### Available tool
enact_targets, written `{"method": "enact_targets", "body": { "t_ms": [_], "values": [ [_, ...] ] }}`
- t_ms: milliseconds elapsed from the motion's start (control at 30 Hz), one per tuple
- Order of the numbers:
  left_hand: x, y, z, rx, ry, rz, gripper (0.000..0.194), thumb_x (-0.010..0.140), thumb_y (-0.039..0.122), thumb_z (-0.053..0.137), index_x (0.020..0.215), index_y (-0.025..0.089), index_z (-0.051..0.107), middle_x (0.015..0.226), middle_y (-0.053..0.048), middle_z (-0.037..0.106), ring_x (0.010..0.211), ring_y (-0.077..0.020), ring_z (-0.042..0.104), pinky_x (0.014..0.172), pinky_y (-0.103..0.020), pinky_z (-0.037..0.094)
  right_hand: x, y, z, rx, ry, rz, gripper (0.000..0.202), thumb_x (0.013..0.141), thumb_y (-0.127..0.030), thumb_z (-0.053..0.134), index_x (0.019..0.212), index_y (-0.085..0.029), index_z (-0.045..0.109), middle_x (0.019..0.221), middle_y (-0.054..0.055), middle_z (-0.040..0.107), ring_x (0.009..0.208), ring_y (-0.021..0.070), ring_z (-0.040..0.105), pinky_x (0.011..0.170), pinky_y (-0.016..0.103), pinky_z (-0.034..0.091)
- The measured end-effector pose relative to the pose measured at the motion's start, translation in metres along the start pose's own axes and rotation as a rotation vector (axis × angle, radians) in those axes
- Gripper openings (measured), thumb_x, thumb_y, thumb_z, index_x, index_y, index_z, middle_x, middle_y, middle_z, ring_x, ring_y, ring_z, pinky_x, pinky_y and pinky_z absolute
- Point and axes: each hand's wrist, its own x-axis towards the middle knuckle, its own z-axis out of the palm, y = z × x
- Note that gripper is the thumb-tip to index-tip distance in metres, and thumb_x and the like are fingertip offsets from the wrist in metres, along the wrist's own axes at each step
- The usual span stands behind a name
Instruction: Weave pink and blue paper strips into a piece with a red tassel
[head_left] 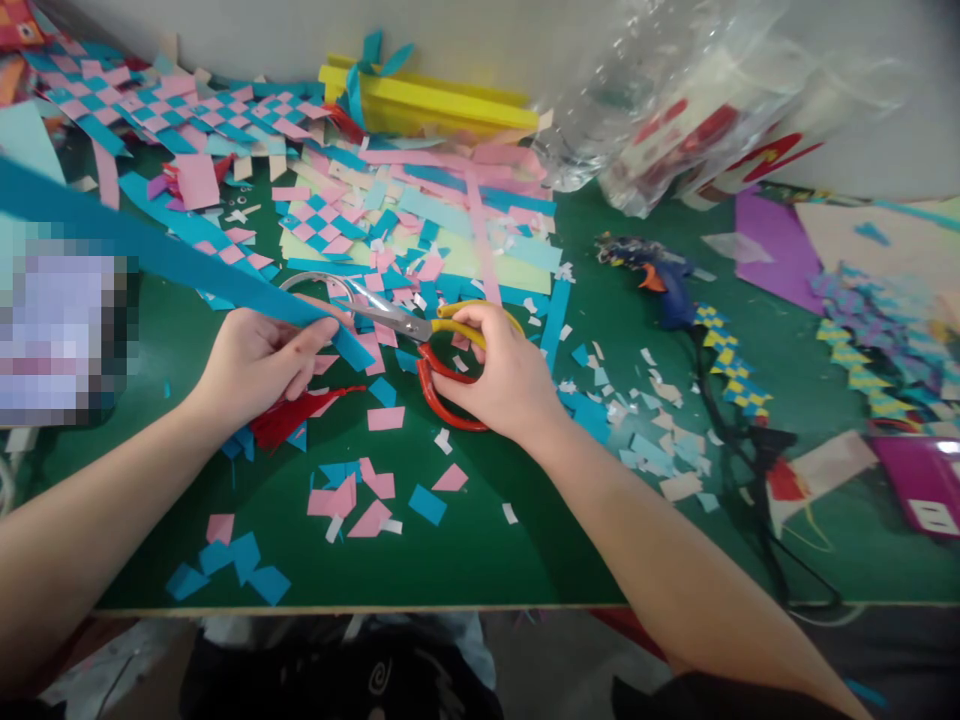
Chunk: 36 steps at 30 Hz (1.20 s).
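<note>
My left hand (262,360) pinches a long blue paper strip (172,255) near its end, and the strip runs up to the left edge of the view. In my right hand (510,370) is a pair of scissors (409,325) with one yellow and one red handle, fingers and thumb through the loops. The blades point left toward the strip's end; whether they touch it I cannot tell. Beneath my left hand lies a red tassel (289,420). Pink paper scraps (386,418) and blue paper scraps (428,504) are scattered on the green table (480,560) around both hands.
Woven pink-and-blue paper strips (187,110) lie at the back left, beside a folded yellow paper piece (442,105). Cups in clear plastic (697,110) stand at the back right. A blue glue gun (667,290) with its black cord lies on the right. A blurred-out screen (64,330) is at left.
</note>
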Motion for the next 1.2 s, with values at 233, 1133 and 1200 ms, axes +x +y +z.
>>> {"method": "enact_targets", "body": {
  "t_ms": [233,1133,1200],
  "values": [
    [0.002,0.003,0.003,-0.113,-0.052,-0.013,0.019,0.093,0.031,0.061,0.093,0.013,0.067,0.063,-0.002,0.068,0.048,-0.0101,0.064,0.046,-0.019,0.053,0.000,0.001,0.000,-0.009,-0.001,-0.007,0.046,0.074,-0.041,0.069,0.111,-0.022,0.049,0.126,0.012,0.062,0.098,0.0283,0.070,0.078,0.047,0.063],
    [0.005,-0.009,0.002,-0.046,-0.088,0.035,0.016,0.096,0.027,0.051,0.101,0.023,0.066,0.082,-0.003,0.070,0.058,-0.0127,0.068,0.056,-0.023,0.058,0.001,0.001,-0.001,-0.028,-0.007,-0.029,0.044,0.074,-0.041,0.068,0.110,-0.022,0.049,0.123,0.013,0.064,0.101,0.0308,0.070,0.076,0.047,0.062],
    [0.005,-0.007,0.004,-0.045,-0.081,0.021,0.014,0.095,0.027,0.053,0.098,0.022,0.066,0.080,-0.003,0.070,0.056,-0.0118,0.067,0.056,-0.021,0.058,0.001,0.002,0.000,-0.034,-0.004,-0.034,0.044,0.074,-0.041,0.068,0.109,-0.023,0.049,0.123,0.013,0.064,0.101,0.0307,0.070,0.075,0.046,0.062]
  ]
}}
